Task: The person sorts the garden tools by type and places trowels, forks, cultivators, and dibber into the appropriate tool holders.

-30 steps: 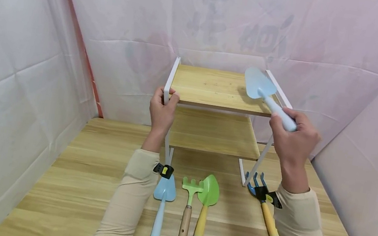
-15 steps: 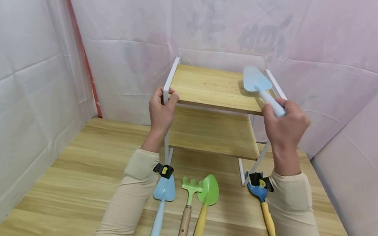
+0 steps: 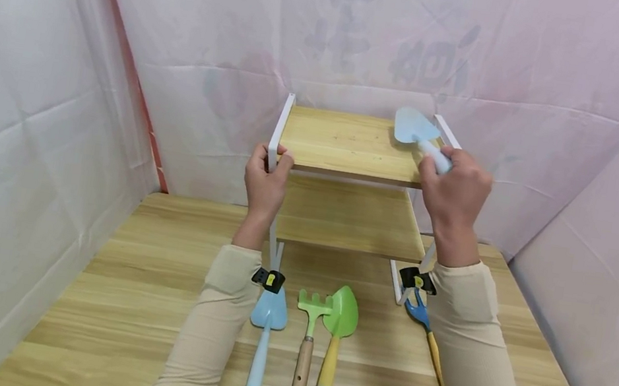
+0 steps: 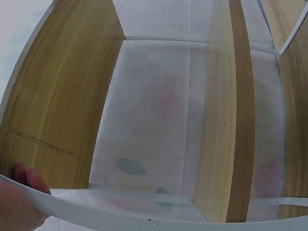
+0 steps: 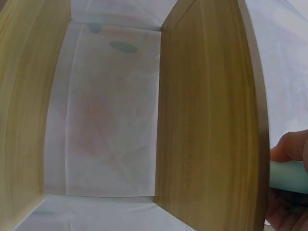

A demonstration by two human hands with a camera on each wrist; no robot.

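Observation:
My right hand (image 3: pixel 457 185) grips the handle of a light blue trowel (image 3: pixel 415 127), whose blade is over the right part of the top board of a two-tier shelf (image 3: pixel 346 145). In the right wrist view, part of its pale handle (image 5: pixel 288 175) shows between thumb and fingers, beside the board's edge. My left hand (image 3: pixel 267 180) pinches the white frame at the shelf's front left corner. The left wrist view shows its fingertips (image 4: pixel 32 180) curled around the white bar. Whether the blade touches the board cannot be told.
On the wooden table (image 3: pixel 149 302) lie another light blue trowel (image 3: pixel 270 310), a green hand rake (image 3: pixel 306 346) with a wooden handle, a green trowel (image 3: pixel 342 314) with a yellow handle, and a blue fork (image 3: pixel 418 311) partly behind the right sleeve. Pale cloth hangs around.
My right hand has moved left and slightly away from me, carrying the trowel further over the top board. The left hand stays at the shelf corner.

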